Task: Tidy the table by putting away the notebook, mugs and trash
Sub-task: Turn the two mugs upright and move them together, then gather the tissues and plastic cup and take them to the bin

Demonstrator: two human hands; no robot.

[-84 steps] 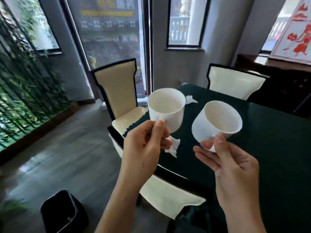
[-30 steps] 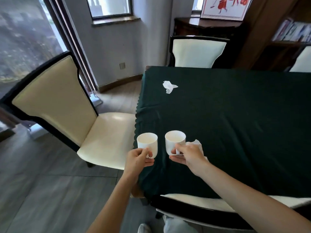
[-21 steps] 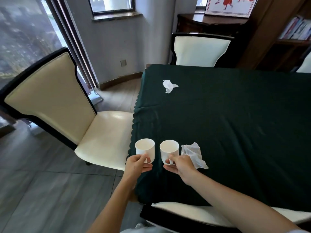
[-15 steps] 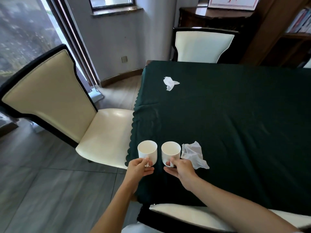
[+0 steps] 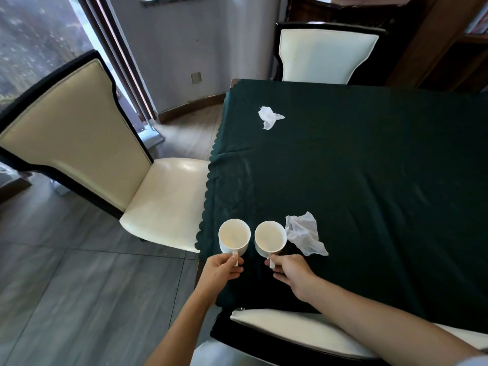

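Note:
Two white mugs stand side by side on the near left corner of the table with the dark green cloth [image 5: 369, 167]. My left hand [image 5: 220, 269] grips the handle of the left mug [image 5: 234, 237]. The handle of the right mug [image 5: 270, 240] is pinched in my right hand [image 5: 291, 270]. A crumpled white tissue [image 5: 303, 233] lies just right of the right mug. Another crumpled tissue [image 5: 269, 117] lies near the table's far left edge. No notebook is in view.
A cream chair with a dark frame [image 5: 87, 143] stands left of the table. Another chair [image 5: 324, 56] is at the far end, and a third chair's back [image 5: 303, 331] is right below my arms. A dark wooden cabinet [image 5: 449, 43] is at the back right.
I have turned from the floor side back to the table and lowered both mugs from mid-air down to its near left corner, side by side. My hands still hold the handles.

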